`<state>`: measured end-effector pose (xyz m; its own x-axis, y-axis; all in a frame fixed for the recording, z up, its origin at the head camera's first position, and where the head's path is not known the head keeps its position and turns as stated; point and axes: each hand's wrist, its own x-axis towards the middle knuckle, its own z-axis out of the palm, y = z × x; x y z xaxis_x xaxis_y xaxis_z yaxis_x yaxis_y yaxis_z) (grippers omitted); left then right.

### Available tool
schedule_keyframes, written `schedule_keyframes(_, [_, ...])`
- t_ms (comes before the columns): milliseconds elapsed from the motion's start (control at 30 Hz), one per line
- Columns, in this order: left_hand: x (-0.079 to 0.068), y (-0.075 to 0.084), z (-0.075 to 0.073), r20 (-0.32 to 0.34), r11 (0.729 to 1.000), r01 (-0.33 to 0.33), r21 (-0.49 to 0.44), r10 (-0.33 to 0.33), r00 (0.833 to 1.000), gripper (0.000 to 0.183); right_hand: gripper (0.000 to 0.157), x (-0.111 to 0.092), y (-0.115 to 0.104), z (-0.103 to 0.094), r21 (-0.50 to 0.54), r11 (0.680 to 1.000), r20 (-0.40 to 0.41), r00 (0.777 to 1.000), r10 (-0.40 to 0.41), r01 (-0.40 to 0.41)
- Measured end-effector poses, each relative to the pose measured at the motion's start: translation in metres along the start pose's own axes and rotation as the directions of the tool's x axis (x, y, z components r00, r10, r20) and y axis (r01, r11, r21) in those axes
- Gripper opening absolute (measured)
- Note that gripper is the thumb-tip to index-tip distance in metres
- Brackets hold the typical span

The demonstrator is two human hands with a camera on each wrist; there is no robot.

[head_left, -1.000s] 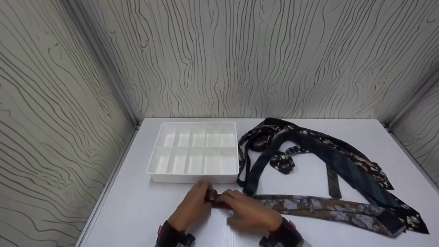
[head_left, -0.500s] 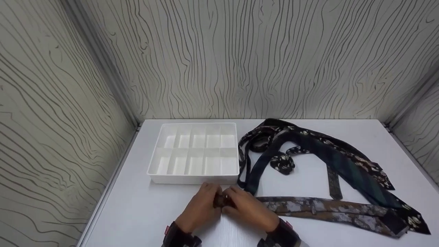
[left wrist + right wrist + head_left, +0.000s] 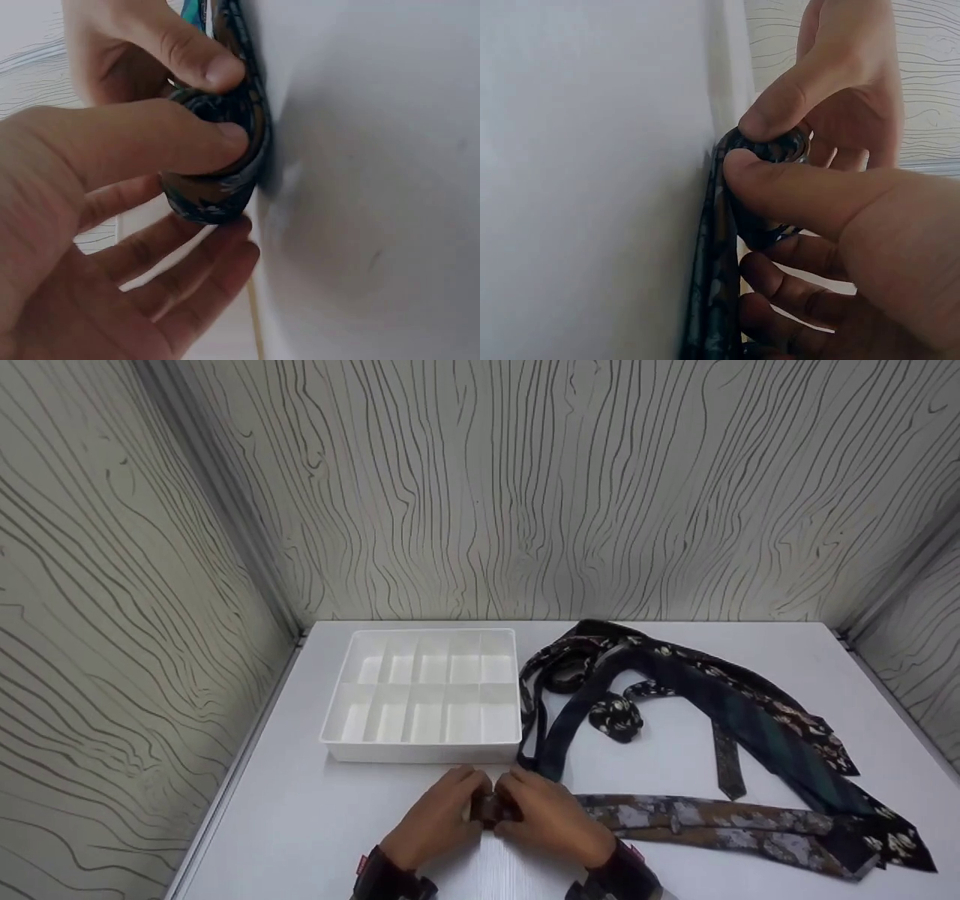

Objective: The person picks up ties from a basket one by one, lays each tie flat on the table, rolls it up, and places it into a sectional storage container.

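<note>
Pinches with the left hand [image 3: 439,821] a small cloth coil [image 3: 490,812], at 6 o'clock in the head view, with the thumb pressed on the near side and other fingers curled behind. Pinches with the right hand [image 3: 551,819] the same coil from its 3 o'clock side, in similar manner. Belongs to a brown-and-grey floral necktie [image 3: 697,814], running out past the right hand toward 3 o'clock as a long flat length. Judging from the cloth, is only partly through the rolling: seems to have the first turns done, but cannot count them under the thumbs. Leaves, by the same judgement, most of the length, up to the wide end, flat on the white tabletop [image 3: 285,810]. Shows toward 2 o'clock a navy-and-green striped necktie [image 3: 757,727], unrolled, and a black cream-flowered necktie [image 3: 616,718], curled in one portion only. Has at 11 o'clock, just beyond the hands, a white ten-compartment tray [image 3: 424,752].
</note>
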<state>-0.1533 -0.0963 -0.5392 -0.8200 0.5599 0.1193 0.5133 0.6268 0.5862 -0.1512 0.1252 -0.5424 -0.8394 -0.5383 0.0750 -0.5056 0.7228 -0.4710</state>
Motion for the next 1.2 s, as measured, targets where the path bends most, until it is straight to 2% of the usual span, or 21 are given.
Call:
schedule_keyframes(100, [-0.001, -0.001, -0.001, 0.005, 1.000, 0.001, 0.006, -0.001, 1.000, 0.035, 0.044, -0.001, 0.000, 0.000, 0.015, 1.000, 0.007, 1.000, -0.017, 0.017])
schedule_keyframes(200, [-0.001, 0.000, -0.002, 0.026, 0.999, 0.012, -0.047, -0.011, 1.000, 0.037, 0.041, -0.003, -0.001, 0.000, 0.026, 0.999, -0.004, 0.999, -0.036, 0.036])
schedule_keyframes(333, [-0.001, 0.001, 0.000, 0.035, 0.996, -0.036, -0.077, 0.039, 0.999, 0.033, 0.038, -0.008, 0.000, 0.000, 0.008, 0.997, -0.029, 0.997, -0.075, 0.075])
schedule_keyframes(467, [-0.001, 0.002, 0.001, 0.016, 0.997, -0.075, -0.013, 0.075, 0.997, 0.027, 0.037, -0.012, 0.000, 0.000, 0.026, 0.998, -0.030, 0.997, -0.064, 0.065])
schedule_keyframes(600, [-0.001, 0.003, 0.002, 0.011, 0.996, -0.072, 0.042, 0.072, 0.997, 0.033, 0.032, -0.014, 0.001, 0.001, 0.006, 0.999, -0.027, 0.999, -0.045, 0.046])
schedule_keyframes(767, [-0.001, 0.005, 0.005, -0.003, 0.990, -0.111, 0.082, 0.112, 0.994, 0.036, 0.036, -0.016, 0.002, 0.001, 0.032, 0.998, -0.009, 0.999, -0.047, 0.048])
schedule_keyframes(833, [-0.001, 0.005, 0.005, -0.007, 0.991, -0.113, 0.078, 0.114, 0.993, 0.039, 0.041, -0.017, 0.002, 0.002, 0.000, 0.998, -0.023, 0.998, -0.062, 0.062])
schedule_keyframes(967, [-0.001, 0.005, 0.006, 0.003, 0.993, -0.106, 0.053, 0.106, 0.994, 0.040, 0.039, -0.018, 0.003, 0.003, -0.105, 0.991, -0.085, 0.992, -0.093, 0.084])
schedule_keyframes(1033, [-0.001, 0.006, 0.006, 0.010, 0.994, -0.104, 0.040, 0.104, 0.995, 0.039, 0.045, -0.019, 0.004, 0.002, -0.078, 0.993, -0.085, 0.992, -0.090, 0.083])
schedule_keyframes(1200, [0.000, 0.008, 0.007, -0.006, 0.988, -0.131, 0.084, 0.132, 0.991, 0.031, 0.047, -0.019, 0.003, 0.002, 0.011, 0.997, -0.082, 0.993, -0.080, 0.081])
